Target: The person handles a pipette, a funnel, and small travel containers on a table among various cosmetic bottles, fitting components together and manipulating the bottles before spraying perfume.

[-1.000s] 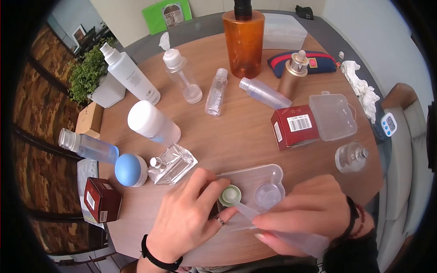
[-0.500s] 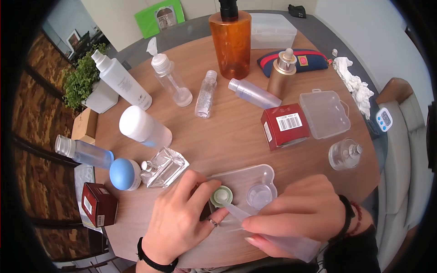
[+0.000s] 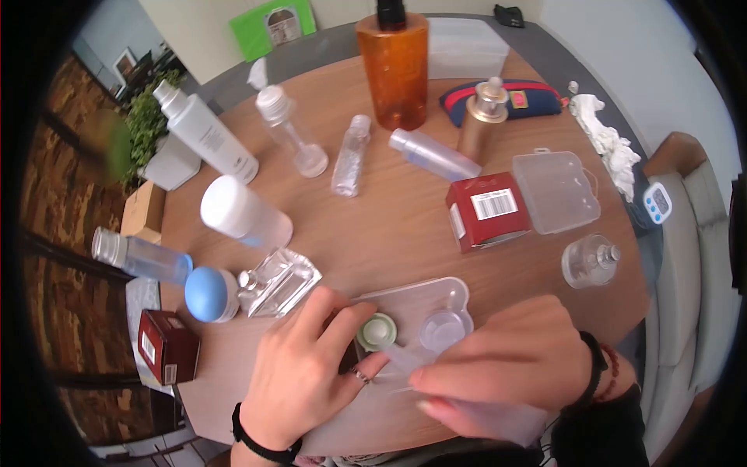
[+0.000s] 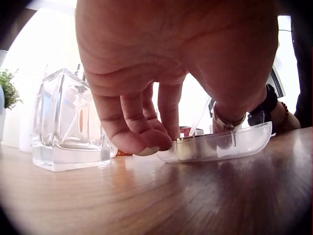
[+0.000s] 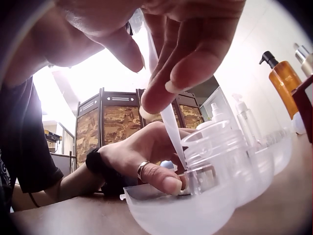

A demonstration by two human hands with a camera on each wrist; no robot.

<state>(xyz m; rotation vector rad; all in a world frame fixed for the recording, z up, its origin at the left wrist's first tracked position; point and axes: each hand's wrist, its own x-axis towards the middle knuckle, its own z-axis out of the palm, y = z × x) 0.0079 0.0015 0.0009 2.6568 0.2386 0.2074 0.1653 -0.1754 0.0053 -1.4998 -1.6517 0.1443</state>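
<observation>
A small green-rimmed pot (image 3: pixel 377 332) stands in a clear plastic tray (image 3: pixel 455 286). My left hand (image 3: pixel 299 370) holds this pot between its thumb and forefinger, with the other fingers bent down at the tray's left side. In my right hand (image 3: pixel 506 362) is a translucent tapered plastic tool (image 5: pixel 170 122), pinched with its narrow tip slanting down to the pot's near edge; it looks blurred in the head view. A clear round cup (image 3: pixel 443 333) sits in the tray beside the pot. Just beyond the left hand is a glass perfume bottle (image 4: pixel 71 122).
A red box (image 3: pixel 489 210), an open clear case (image 3: pixel 556 191) and a clear bottle (image 3: pixel 590 261) stand to the right. Farther back are an amber pump bottle (image 3: pixel 393 74) and several cosmetic bottles. A blue-capped jar (image 3: pixel 208 294) and a dark red box (image 3: pixel 167 346) stand left.
The head view has swung slightly right, so things sit farther left in it. The tool's tip has drawn back from the pot's middle to its near edge. The left hand keeps its hold.
</observation>
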